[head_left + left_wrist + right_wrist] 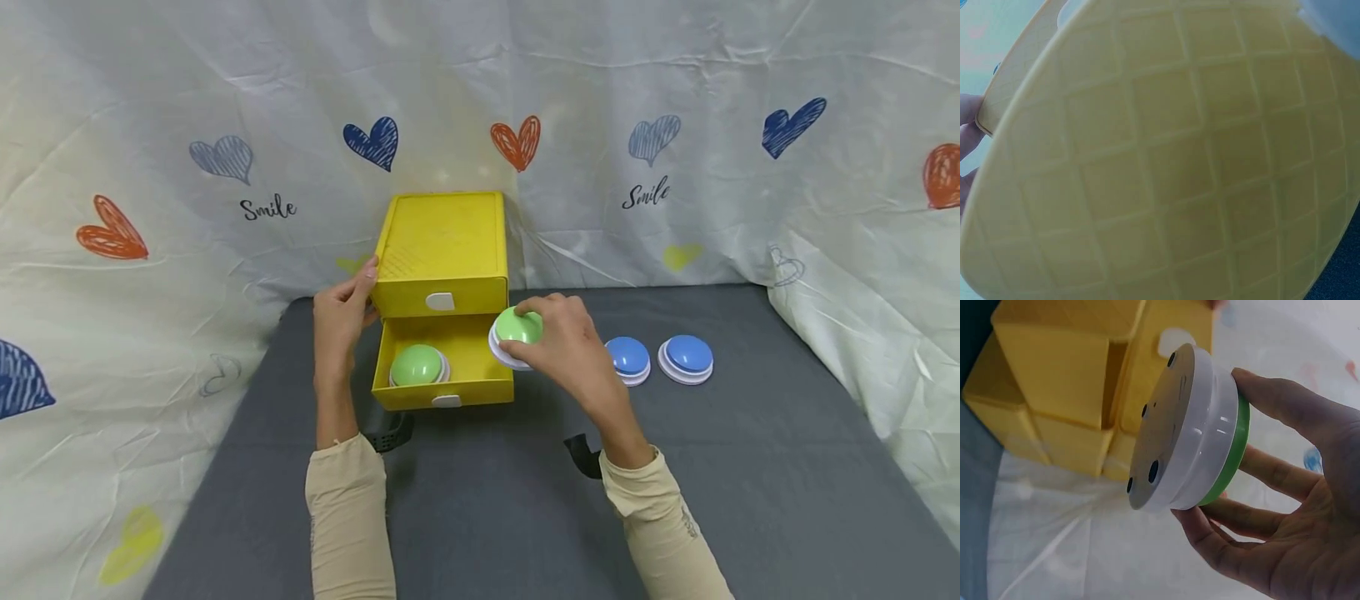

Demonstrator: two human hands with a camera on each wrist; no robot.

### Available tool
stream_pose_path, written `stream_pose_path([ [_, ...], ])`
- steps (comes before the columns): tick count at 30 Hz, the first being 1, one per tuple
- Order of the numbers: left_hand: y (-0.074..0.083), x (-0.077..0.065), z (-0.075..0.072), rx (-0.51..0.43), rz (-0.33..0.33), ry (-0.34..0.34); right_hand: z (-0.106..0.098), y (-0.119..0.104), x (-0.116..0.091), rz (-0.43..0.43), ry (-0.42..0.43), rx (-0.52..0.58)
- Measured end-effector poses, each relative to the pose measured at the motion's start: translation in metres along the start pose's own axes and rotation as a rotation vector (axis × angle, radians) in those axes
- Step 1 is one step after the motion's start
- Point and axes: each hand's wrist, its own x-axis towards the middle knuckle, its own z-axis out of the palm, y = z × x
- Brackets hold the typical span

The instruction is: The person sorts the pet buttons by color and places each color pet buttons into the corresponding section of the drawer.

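Note:
In the head view my left hand (343, 312) touches the left front corner of a yellow two-drawer box (442, 237), fingers against its side. Its lower drawer (480, 393) is pulled out, and the upper one is closed. A green dome push button (417, 365) with a white base sits in the left part of that drawer. My right hand (567, 343) grips a second green push button (517, 327) by its rim, over the drawer's right side. The right wrist view shows its white underside (1163, 437), tilted, with dark round spots. The drawer front (1166, 150) fills most of the left wrist view.
Two blue push buttons (627, 357) (687, 356) with white bases stand on the dark grey tabletop (495, 500), right of my right hand. Behind the box hangs a white cloth (450, 67) printed with hearts and the word Smile.

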Motion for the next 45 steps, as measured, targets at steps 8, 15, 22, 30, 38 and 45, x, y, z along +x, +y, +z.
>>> stream_pose_path([
  [8, -0.003, 0.000, -0.001, 0.010, 0.009, -0.001, 0.029, -0.015, 0.015, -0.118, -0.069, -0.022],
  [15, -0.005, -0.001, 0.000, -0.001, -0.001, -0.002, 0.051, -0.020, 0.022, -0.172, -0.127, -0.057],
  [22, -0.006, 0.000, 0.001, -0.006, 0.016, -0.005, 0.069, -0.018, 0.027, -0.136, -0.168, -0.068],
  [30, -0.005, -0.001, 0.002, 0.029, 0.034, 0.002, 0.078, -0.017, 0.024, -0.113, -0.238, -0.213],
  [38, -0.004, 0.002, 0.002, 0.026, 0.043, -0.004, 0.080, -0.019, 0.012, -0.170, -0.074, -0.222],
  [45, -0.002, 0.001, 0.001, 0.004, 0.054, 0.007, 0.099, -0.042, -0.042, -0.312, 0.243, -0.251],
])
